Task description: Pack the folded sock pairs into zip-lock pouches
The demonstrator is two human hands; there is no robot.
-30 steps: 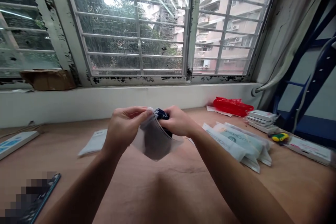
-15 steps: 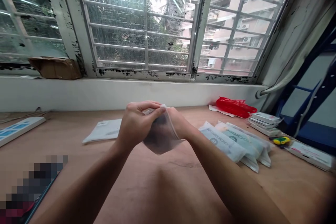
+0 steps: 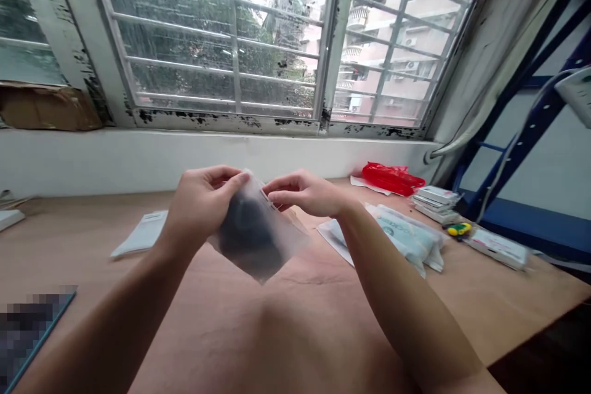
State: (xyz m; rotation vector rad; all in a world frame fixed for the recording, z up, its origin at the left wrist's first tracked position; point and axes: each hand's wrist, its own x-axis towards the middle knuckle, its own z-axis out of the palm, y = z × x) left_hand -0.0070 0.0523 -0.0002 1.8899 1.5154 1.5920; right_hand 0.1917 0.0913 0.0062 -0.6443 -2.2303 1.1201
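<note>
We're pinching a clear zip bag (image 3: 286, 246) tight w/ left hand (image 3: 203, 203) & right hand (image 3: 307, 192) over the wood desk (image 3: 484, 308) so the dark thing (image 3: 247, 237) hangs inside

A clear, frosted plastic zip bag (image 3: 286, 249) hangs in the air, tilted with one corner pointing down, pinched by the left hand (image 3: 201, 206) and touched along its top edge by the right hand (image 3: 307, 192). A dark navy soft bundle (image 3: 244, 234) fills its middle, blurred through the film.
</note>
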